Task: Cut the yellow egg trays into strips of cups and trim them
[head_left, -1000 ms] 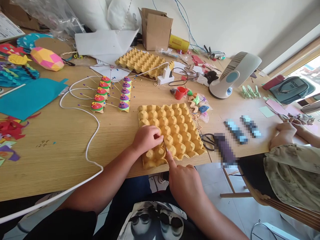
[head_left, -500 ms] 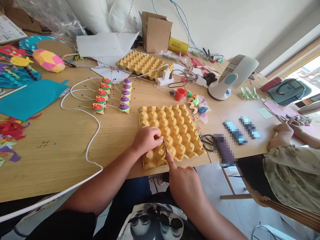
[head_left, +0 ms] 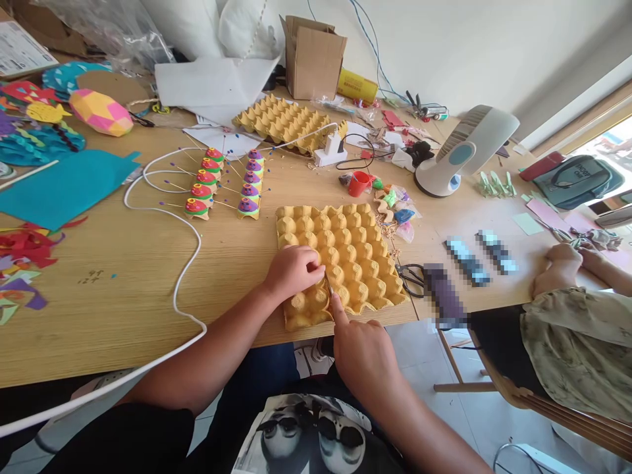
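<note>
A yellow egg tray (head_left: 355, 253) lies upside down at the near edge of the wooden table (head_left: 123, 309). My left hand (head_left: 292, 270) presses on the tray's near left part with curled fingers. My right hand (head_left: 363, 352) comes from below, closed round a thin blade (head_left: 328, 288) with the forefinger stretched along it. The blade tip sits between the tray's bumps, just right of my left hand.
Black scissors (head_left: 409, 276) lie right of the tray. Two rows of painted egg-cup figures (head_left: 224, 184) with pins stand behind it, a white cable (head_left: 187, 263) looping around them. A second egg tray (head_left: 281, 122), a fan (head_left: 461, 151), a red cup (head_left: 358, 183). Another person's hands (head_left: 563, 266) rest at right.
Both hands stay on the tray almost unmoved; the view has shifted slightly. The blade remains at the same spot between the bumps.
</note>
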Demonstrator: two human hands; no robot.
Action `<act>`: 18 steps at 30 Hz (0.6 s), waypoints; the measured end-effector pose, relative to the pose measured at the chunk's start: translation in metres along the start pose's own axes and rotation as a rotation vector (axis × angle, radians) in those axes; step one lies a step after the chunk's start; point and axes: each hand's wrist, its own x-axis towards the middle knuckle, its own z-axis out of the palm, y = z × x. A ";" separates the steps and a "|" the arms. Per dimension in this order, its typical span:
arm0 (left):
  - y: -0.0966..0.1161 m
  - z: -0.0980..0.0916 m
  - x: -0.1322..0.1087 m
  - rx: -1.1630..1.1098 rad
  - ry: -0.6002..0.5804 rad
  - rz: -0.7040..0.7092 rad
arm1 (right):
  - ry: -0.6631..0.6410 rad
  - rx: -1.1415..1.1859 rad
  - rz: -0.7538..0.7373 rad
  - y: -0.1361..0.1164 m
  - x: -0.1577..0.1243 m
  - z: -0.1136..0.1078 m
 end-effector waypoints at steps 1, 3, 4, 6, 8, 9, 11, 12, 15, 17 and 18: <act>0.000 0.000 0.000 0.000 0.000 -0.004 | -0.001 -0.004 0.004 0.000 0.000 0.000; 0.000 0.001 0.000 0.001 0.001 -0.013 | -0.007 -0.009 -0.003 0.000 0.000 0.000; 0.000 0.001 0.000 0.001 0.001 -0.016 | -0.011 -0.011 -0.009 0.000 0.001 0.000; 0.000 0.001 0.000 0.001 0.003 -0.013 | -0.014 -0.005 -0.018 0.000 0.003 -0.001; 0.000 0.001 0.000 0.002 0.007 -0.004 | -0.014 0.003 -0.011 0.000 0.005 -0.002; 0.000 0.001 0.000 0.001 0.009 -0.002 | -0.014 0.005 -0.006 -0.001 0.006 -0.003; 0.000 0.001 0.000 -0.004 0.013 -0.006 | -0.019 0.004 -0.004 0.000 0.005 -0.003; 0.000 0.001 0.000 -0.006 0.013 -0.008 | -0.021 0.003 -0.008 0.000 0.003 -0.002; 0.000 0.001 0.000 -0.007 0.012 -0.005 | -0.018 -0.004 -0.022 0.000 -0.002 0.000; 0.000 0.001 0.000 -0.004 0.012 0.001 | -0.001 -0.008 -0.020 0.000 -0.002 0.002; -0.001 0.001 0.000 -0.006 0.013 0.003 | 0.007 -0.008 -0.017 -0.001 -0.001 0.002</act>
